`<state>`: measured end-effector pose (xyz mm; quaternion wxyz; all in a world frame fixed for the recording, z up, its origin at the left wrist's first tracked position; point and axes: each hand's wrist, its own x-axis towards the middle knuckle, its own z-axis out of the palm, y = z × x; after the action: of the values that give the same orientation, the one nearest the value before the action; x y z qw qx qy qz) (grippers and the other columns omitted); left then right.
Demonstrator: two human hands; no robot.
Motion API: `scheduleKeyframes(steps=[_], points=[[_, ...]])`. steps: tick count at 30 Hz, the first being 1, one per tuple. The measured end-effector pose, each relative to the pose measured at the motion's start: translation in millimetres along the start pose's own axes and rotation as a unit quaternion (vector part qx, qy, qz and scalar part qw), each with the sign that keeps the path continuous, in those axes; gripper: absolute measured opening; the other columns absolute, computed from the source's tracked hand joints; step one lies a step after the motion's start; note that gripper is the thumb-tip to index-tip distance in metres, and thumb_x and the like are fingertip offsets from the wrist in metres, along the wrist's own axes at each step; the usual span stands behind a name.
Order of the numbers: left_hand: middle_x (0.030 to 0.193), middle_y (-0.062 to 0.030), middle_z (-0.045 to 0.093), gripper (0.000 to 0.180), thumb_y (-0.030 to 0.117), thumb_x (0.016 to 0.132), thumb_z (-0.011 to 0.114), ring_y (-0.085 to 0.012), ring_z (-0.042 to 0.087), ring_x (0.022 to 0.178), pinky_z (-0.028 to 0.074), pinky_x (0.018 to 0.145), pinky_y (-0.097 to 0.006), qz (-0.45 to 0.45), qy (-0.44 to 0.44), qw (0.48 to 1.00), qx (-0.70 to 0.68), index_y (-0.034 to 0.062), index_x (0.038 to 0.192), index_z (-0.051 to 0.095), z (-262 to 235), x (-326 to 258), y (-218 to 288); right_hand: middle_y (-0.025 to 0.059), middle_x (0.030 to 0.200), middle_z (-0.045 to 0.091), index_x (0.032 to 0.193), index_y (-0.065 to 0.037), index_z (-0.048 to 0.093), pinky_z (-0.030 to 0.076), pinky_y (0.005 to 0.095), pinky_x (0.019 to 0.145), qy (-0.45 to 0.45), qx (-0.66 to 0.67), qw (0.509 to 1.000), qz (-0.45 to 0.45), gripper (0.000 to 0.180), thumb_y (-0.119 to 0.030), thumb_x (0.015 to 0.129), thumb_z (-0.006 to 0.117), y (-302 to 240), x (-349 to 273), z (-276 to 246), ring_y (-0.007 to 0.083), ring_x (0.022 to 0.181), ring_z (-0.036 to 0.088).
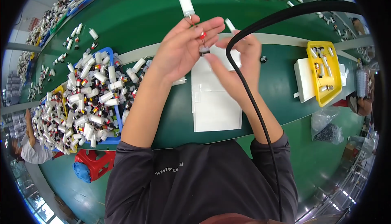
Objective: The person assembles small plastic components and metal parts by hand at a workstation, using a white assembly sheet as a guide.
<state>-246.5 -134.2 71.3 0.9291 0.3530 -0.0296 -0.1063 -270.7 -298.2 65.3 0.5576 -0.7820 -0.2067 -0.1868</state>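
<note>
My left hand (175, 55), palm up, is closed on a wired white cylinder (186, 4). The cylinder sticks up past the fingertips on thin wires. A small red part (203, 35) shows between the fingers. Below it, a small black-and-white end piece (204, 51) lies against the fingers. My right hand (240, 63) is just to the right, fingers apart, its thumb tip at the end piece. Another white cylinder (229, 24) shows beyond the right fingertips; whether they touch it, I cannot tell. A black cable partly hides the right hand.
White sheets (218, 110) lie below my hands on the green table. Heaped wired cylinders fill a blue tray (118, 120) at left. A yellow tray (334, 77) with several parts stands at right. The thick black cable (293, 10) arches across. A red stool (95, 165) is at lower left.
</note>
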Motion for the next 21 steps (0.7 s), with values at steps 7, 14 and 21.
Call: scheduleKeyframes(steps=[7, 14, 21], points=[[0.146, -0.0206, 0.052, 0.046, 0.012, 0.097, 0.041, -0.0228, 0.054, 0.127, 0.041, 0.105, -0.037, -0.049, -0.073, 0.995, 0.037, 0.0042, 0.141, 0.045, -13.3, -3.9, -13.6, 0.0081, 0.096, 0.065, 0.130, 0.000, 0.037, 0.042, 0.0392, 0.104, -0.002, 0.034, 0.999, -0.040, 0.060, 0.002, 0.082, 0.074, 22.1, -1.2, 17.8, 0.0174, 0.099, 0.063], [0.123, -0.0128, 0.066, 0.048, 0.018, 0.099, 0.065, -0.0197, 0.065, 0.111, 0.049, 0.101, -0.036, -0.086, -0.015, 0.973, 0.212, -0.0013, 0.139, 0.047, -13.5, -3.8, -10.1, 0.0066, 0.092, 0.065, 0.127, -0.001, 0.041, 0.050, 0.0336, 0.088, 0.027, -0.068, 0.993, -0.094, 0.052, 0.006, 0.085, 0.069, 32.7, -7.8, 14.0, 0.0157, 0.084, 0.065], [0.117, -0.0122, 0.066, 0.045, -0.001, 0.092, 0.066, -0.0179, 0.065, 0.107, 0.052, 0.097, -0.031, -0.053, -0.017, 0.971, 0.233, -0.0004, 0.135, 0.052, -9.1, -4.0, -0.7, 0.0056, 0.090, 0.065, 0.120, -0.007, 0.054, 0.045, 0.0354, 0.073, 0.058, -0.084, 0.985, -0.137, 0.052, 0.009, 0.074, 0.073, 49.7, -11.4, 12.7, 0.0225, 0.080, 0.061]])
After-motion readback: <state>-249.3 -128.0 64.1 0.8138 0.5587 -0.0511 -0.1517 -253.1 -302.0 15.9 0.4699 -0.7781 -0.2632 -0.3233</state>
